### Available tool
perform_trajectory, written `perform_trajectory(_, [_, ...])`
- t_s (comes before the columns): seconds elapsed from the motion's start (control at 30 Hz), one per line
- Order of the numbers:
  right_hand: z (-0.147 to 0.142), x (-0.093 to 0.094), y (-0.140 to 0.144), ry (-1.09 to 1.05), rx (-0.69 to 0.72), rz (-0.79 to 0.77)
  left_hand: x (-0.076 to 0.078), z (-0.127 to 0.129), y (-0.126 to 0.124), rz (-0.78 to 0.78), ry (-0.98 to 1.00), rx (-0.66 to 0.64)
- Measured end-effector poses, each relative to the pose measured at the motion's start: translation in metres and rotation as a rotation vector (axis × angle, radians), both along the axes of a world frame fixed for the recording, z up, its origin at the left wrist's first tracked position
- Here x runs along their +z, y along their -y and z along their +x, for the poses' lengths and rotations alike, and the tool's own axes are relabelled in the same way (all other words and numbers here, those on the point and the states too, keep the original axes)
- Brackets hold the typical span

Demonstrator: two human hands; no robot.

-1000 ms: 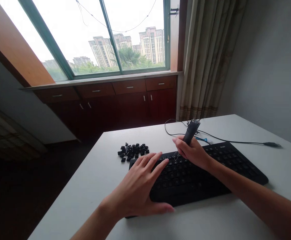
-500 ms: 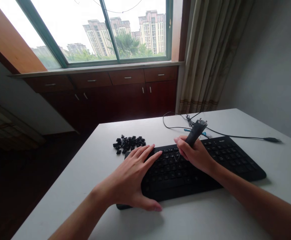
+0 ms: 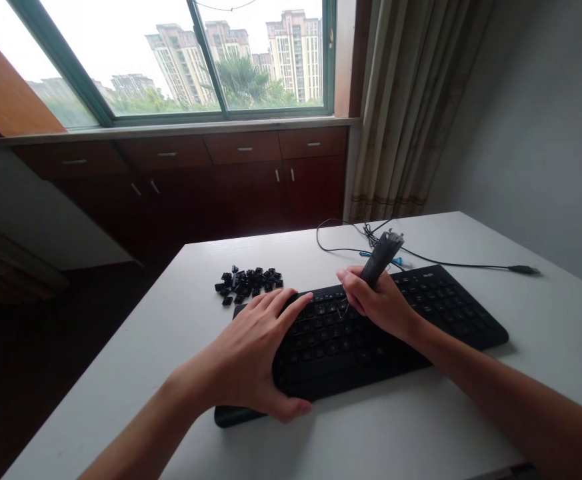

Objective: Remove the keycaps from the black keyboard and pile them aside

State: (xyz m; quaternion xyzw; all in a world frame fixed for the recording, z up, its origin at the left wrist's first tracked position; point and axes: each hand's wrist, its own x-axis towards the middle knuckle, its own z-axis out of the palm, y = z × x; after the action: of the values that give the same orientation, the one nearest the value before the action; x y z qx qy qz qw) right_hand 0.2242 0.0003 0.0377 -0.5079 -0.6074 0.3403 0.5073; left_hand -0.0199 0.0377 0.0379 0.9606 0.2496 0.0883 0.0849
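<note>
A black keyboard (image 3: 321, 380) lies at a slant on the white table. My left hand (image 3: 251, 353) is spread over its left end, holding it with the thumb along the front edge and fingertips near the back edge. My right hand (image 3: 378, 300) is closed around the dark handle of a keycap puller (image 3: 381, 257), which leans to the right. Thin wire prongs at its lower end reach down to keys in the upper middle of the keyboard. Whether they grip a key I cannot make out. Several loose black keycaps (image 3: 248, 283) are heaped behind my left hand.
Behind the keyboard a black cable (image 3: 451, 265) with a plug (image 3: 523, 269) runs to the right. A small blue-handled item (image 3: 397, 262) lies partly hidden behind the puller. Beyond the table (image 3: 121, 373) stand brown cabinets (image 3: 211, 187) under a window, with a curtain (image 3: 411, 100) beside it.
The whole view has shifted slightly, so table and hands sit a little further left. Both hands keep their places on the keyboard and the puller; the keycap heap looks the same.
</note>
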Motion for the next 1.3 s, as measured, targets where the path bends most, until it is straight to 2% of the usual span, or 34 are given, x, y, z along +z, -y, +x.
perform_trajectory(0.33, [-0.002, 0.003, 0.003, -0.018, 0.030, -0.014, 0.009, -0.019, -0.005, -0.017, -0.092, 0.001])
perform_trajectory(0.5, [-0.003, 0.002, 0.003, 0.014, 0.052, -0.006, 0.009, -0.009, -0.007, -0.030, -0.002, -0.018])
perform_trajectory(0.73, [-0.007, -0.004, 0.005, 0.059, 0.117, -0.037, -0.001, 0.007, -0.001, 0.070, 0.118, -0.069])
perform_trajectory(0.9, [-0.012, -0.003, 0.007, 0.081, 0.186, -0.081, -0.006, 0.009, 0.001, 0.130, 0.209, -0.123])
perform_trajectory(1.13, [-0.011, -0.002, 0.012, 0.120, 0.250, -0.096, -0.007, 0.008, 0.000, 0.208, 0.236, -0.168])
perform_trajectory(1.3, [-0.012, -0.004, 0.014, 0.136, 0.271, -0.131, -0.005, 0.007, 0.000, 0.244, 0.246, -0.271])
